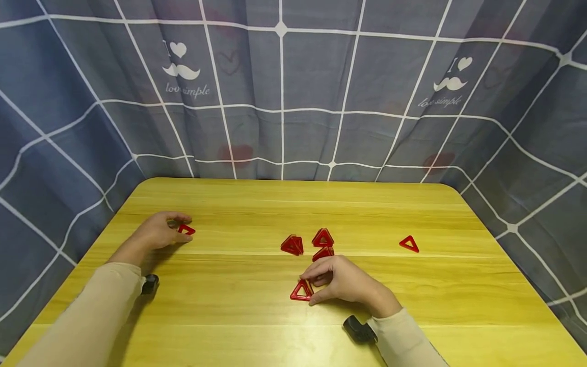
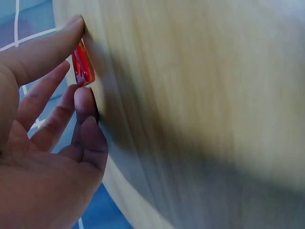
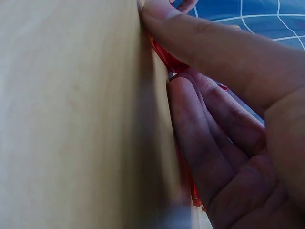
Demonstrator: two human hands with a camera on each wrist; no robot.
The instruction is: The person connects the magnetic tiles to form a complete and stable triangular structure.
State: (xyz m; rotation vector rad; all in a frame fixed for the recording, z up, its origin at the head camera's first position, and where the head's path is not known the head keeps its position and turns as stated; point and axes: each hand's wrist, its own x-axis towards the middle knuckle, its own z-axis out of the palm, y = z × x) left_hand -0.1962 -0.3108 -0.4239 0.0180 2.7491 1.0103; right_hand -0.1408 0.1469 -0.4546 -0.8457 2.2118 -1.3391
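On the left side of the table, my left hand [image 1: 158, 232] pinches a small red triangular frame [image 1: 188, 228] between thumb and fingers. The left wrist view shows this red triangle [image 2: 83, 67] edge-on, close against the wood. Nearer the front middle, my right hand [image 1: 344, 280] holds another red triangular frame [image 1: 300, 297] by its right side, thumb at the near corner and a fingertip at the top. From the right wrist, that red triangle [image 3: 167, 59] is partly hidden behind the thumb, low at the table surface.
Small groups of red triangles [image 1: 292, 245] lie just beyond my right hand, with more triangles [image 1: 323, 237] beside them. A single red triangle [image 1: 414, 246] lies far right on the yellow wooden table [image 1: 238, 204]. A grey checked curtain [image 1: 307, 76] surrounds its back and sides.
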